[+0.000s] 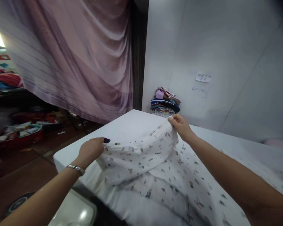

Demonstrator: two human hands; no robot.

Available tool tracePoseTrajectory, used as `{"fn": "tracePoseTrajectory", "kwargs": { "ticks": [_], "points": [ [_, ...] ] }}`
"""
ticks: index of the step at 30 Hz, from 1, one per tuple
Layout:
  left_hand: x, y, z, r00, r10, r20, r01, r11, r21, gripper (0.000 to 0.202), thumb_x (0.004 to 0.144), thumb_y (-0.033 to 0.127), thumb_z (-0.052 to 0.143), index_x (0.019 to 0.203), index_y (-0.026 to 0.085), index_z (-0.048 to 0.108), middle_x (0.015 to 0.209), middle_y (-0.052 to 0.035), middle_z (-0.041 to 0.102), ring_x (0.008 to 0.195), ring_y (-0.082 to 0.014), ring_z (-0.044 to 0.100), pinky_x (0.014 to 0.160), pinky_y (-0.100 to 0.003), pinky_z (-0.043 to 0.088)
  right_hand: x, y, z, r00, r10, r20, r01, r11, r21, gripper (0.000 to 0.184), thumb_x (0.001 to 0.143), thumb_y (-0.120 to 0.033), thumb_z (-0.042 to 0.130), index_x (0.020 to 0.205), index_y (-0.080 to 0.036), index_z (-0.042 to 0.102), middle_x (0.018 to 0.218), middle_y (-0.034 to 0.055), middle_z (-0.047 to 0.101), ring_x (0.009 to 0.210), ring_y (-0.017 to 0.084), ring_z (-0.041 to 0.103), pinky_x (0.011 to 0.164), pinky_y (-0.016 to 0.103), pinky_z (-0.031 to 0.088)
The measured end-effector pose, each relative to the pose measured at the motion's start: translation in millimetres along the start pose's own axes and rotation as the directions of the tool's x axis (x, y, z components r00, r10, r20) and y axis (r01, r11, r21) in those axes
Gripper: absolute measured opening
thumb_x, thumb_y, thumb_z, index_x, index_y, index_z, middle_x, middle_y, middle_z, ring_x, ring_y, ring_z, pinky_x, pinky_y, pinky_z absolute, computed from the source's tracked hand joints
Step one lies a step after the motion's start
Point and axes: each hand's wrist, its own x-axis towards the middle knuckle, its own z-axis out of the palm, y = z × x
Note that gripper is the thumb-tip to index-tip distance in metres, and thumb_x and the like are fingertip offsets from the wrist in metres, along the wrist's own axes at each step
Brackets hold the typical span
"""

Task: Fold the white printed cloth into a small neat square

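Patterned white cloth (141, 160), one: small dark and grey motifs; draped over the near part of one white table (129, 124), upper edge raised between two bare hands.

Left hand (91, 152), one: back upward, fingers closed on the cloth at the left end of the raised edge; one dark item (107, 140) at the fingertips, too small to identify.

Right hand (181, 125), one: thumb and fingers pinched on the opposite end of the same edge, higher in view than the left.

Forearms, two: stretched forward from the lower left and lower right, the right one in front of part of the cloth and table. Silver-coloured bracelet (75, 169), one, on the left wrist.

Surroundings: one pile of folded textiles (165, 102) near the far table edge, just beyond the right hand; one paper label (203, 77) on a pale wall (226, 47), with "45-50" below; one purple-pink curtain (85, 56), hiding much of the left background; one red basin (35, 136) of textiles on the floor.
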Motion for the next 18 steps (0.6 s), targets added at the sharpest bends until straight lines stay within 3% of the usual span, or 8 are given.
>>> {"fn": "tracePoseTrajectory", "kwargs": {
  "ticks": [3, 5, 7, 9, 13, 16, 18],
  "points": [
    [9.4, -6.1, 9.4, 0.999, -0.038, 0.036, 0.038, 0.999, 0.016, 0.032, 0.072, 0.018, 0.041, 0.092, 0.014, 0.065, 0.094, -0.0183, 0.066, 0.089, -0.0327, 0.062, 0.074, -0.042, 0.046, -3.7, 0.9, -6.5, 0.998, 0.007, -0.061, -0.006, 1.000, 0.027, 0.034, 0.066, -0.049, 0.067, 0.072, -0.020, 0.050, 0.060, -0.0061, 0.049, 0.057, 0.010, 0.044, 0.056, 0.023, 0.034],
    [12.1, 6.6, 12.5, 0.996, 0.090, 0.030, -0.084, 0.983, -0.162, 0.040, 0.071, 0.020, 0.042, 0.105, 0.014, 0.062, 0.112, -0.0159, 0.062, 0.103, -0.0300, 0.058, 0.085, -0.041, 0.045, -5.8, 6.0, -5.6, 0.999, 0.031, -0.045, -0.030, 0.999, 0.018, 0.034, 0.066, -0.049, 0.067, 0.071, -0.020, 0.049, 0.059, -0.0063, 0.048, 0.056, 0.010, 0.043, 0.055, 0.023, 0.033],
    [9.8, 37.6, 8.8, 0.965, 0.257, -0.053, -0.255, 0.869, -0.424, 0.050, 0.075, 0.027, 0.043, 0.123, 0.017, 0.051, 0.129, -0.0099, 0.053, 0.117, -0.0237, 0.050, 0.097, -0.035, 0.040, -9.4, 10.9, 2.9, 0.999, 0.044, 0.002, -0.044, 0.999, -0.007, 0.033, 0.067, -0.048, 0.067, 0.071, -0.020, 0.049, 0.057, -0.0065, 0.047, 0.054, 0.010, 0.041, 0.053, 0.023, 0.032],
    [3.5, 81.0, -0.8, 0.930, 0.351, -0.109, -0.341, 0.712, -0.614, 0.058, 0.078, 0.040, 0.046, 0.131, 0.019, 0.043, 0.134, -0.0083, 0.049, 0.120, -0.0237, 0.047, 0.096, -0.036, 0.041, -15.3, 12.9, 17.5, 0.997, 0.026, 0.068, -0.024, 0.999, -0.034, 0.029, 0.069, -0.045, 0.066, 0.071, -0.020, 0.051, 0.057, -0.0067, 0.045, 0.053, 0.009, 0.040, 0.051, 0.022, 0.031],
    [-6.9, 159.8, -17.4, 0.831, 0.473, -0.294, -0.505, 0.419, -0.754, 0.062, 0.070, 0.039, 0.061, 0.127, 0.019, 0.046, 0.129, -0.0084, 0.053, 0.117, -0.0230, 0.049, 0.097, -0.035, 0.040, -30.7, 11.3, 45.8, 0.979, -0.089, 0.182, 0.102, 0.993, -0.062, 0.022, 0.071, -0.039, 0.065, 0.068, -0.019, 0.056, 0.069, -0.0027, 0.052, 0.064, 0.011, 0.048, 0.057, 0.023, 0.038],
    [-6.6, 186.6, -14.5, 0.833, 0.431, -0.346, -0.492, 0.291, -0.821, 0.046, 0.070, 0.032, 0.062, 0.113, 0.019, 0.054, 0.111, -0.0050, 0.063, 0.101, -0.0193, 0.058, 0.088, -0.031, 0.045, -39.2, 13.9, 53.2, 0.984, -0.140, 0.109, 0.148, 0.987, -0.064, 0.021, 0.069, -0.036, 0.068, 0.063, -0.019, 0.057, 0.082, -0.0001, 0.055, 0.075, 0.013, 0.052, 0.062, 0.023, 0.041],
    [-6.4, 190.7, -9.9, 0.862, 0.386, -0.328, -0.447, 0.277, -0.851, 0.036, 0.071, 0.034, 0.060, 0.103, 0.018, 0.058, 0.098, -0.0029, 0.066, 0.089, -0.0176, 0.060, 0.079, -0.029, 0.047, -43.6, 18.4, 52.6, 0.993, -0.101, 0.063, 0.103, 0.994, -0.040, 0.021, 0.068, -0.035, 0.069, 0.062, -0.019, 0.058, 0.079, -0.0006, 0.055, 0.073, 0.013, 0.052, 0.063, 0.024, 0.041]
  ]
}}
